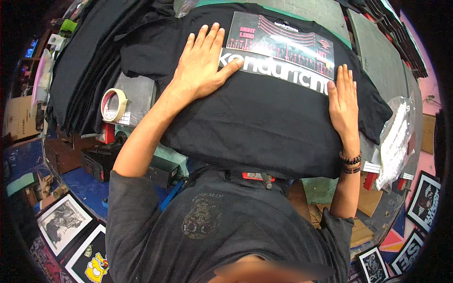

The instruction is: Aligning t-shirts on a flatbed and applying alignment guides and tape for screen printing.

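A black T-shirt (pixel 264 122) lies spread flat on a platen in front of me. A clear transfer film (pixel 283 47) with red and white print rests across its upper part. My left hand (pixel 203 61) lies flat and open on the shirt, fingers spread, its thumb touching the film's lower left corner. At the shirt's right side my right hand (pixel 343 101) presses flat, fingers together, fingertips at the film's right edge. Neither hand grips anything. Beaded bracelets (pixel 350 162) circle my right wrist.
A roll of masking tape (pixel 114 104) sits on a grey surface at the left. A pile of black shirts (pixel 89 52) lies behind it. A clear plastic bag (pixel 394 141) hangs at the right. Framed prints (pixel 63 221) lie on the floor below.
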Tool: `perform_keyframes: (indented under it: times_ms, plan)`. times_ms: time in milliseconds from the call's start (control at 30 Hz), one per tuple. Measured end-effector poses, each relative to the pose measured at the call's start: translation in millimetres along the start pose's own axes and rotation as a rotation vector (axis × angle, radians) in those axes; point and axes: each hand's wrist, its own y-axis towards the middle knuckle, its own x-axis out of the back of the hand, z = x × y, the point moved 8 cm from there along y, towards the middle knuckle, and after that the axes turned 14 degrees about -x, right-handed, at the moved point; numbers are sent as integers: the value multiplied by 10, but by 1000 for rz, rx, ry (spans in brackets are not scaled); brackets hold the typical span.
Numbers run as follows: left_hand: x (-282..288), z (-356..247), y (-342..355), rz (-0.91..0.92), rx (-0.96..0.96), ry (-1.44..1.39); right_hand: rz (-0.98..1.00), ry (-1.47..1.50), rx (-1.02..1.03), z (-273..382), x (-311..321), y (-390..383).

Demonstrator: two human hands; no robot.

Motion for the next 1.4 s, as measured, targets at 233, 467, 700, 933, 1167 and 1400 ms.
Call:
perform_keyframes:
  times_ms: [233, 467, 700, 933, 1167, 1400]
  plan:
    - [-47, -10, 51, 68, 29, 44, 25, -70, 6, 28, -9, 5]
    - [-51, -13, 69, 56, 27, 53, 15, -94, 1, 65, 17, -8]
    - [-35, -34, 91, 64, 22, 8, -3, -81, -7, 82, 51, -4]
    - [-46, -12, 76, 56, 17, 21, 0, -44, -19, 100, 60, 3]
    - [-49, -20, 74, 52, 13, 39, -11, -66, -9, 82, 40, -2]
    - [-24, -30, 79, 33, 9, 53, -18, -88, 2, 87, 41, -14]
